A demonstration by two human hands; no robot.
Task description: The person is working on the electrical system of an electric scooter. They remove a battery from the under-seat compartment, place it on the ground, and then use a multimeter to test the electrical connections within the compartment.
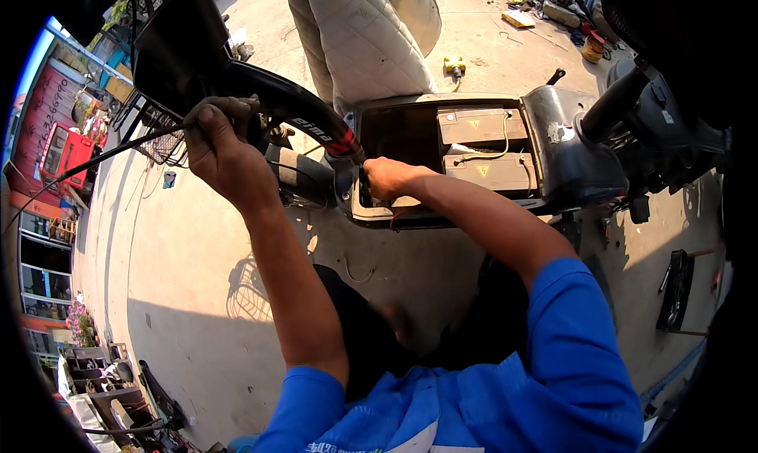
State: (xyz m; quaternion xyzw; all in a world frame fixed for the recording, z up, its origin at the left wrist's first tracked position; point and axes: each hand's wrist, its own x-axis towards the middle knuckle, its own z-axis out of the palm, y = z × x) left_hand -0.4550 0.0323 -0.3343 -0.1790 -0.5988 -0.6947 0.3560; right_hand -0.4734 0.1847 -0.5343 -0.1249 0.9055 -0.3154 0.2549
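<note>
My left hand (pixel 225 149) is raised beside the black curved frame tube (pixel 276 90) of an electric scooter. Its fingers pinch a long black cable (pixel 103 159), which droops away to the left. My right hand (pixel 387 176) reaches into the front end of the scooter's battery compartment (pixel 474 100), just under the foot of the tube. Its fingers are curled, and whatever they grip is hidden inside. Behind that hand, two grey batteries (pixel 474 127) sit side by side in the compartment, joined by a pale wire (pixel 505 141). A thin red wire (pixel 397 216) pokes out near my right wrist.
A pale quilted cover (pixel 367 38) hangs beyond the compartment. Further off, a yellow tool (pixel 454 66) lies on the concrete. The scooter's black rear section (pixel 568 141) stands to the right. An open black tool case (pixel 675 289) is on the floor at far right.
</note>
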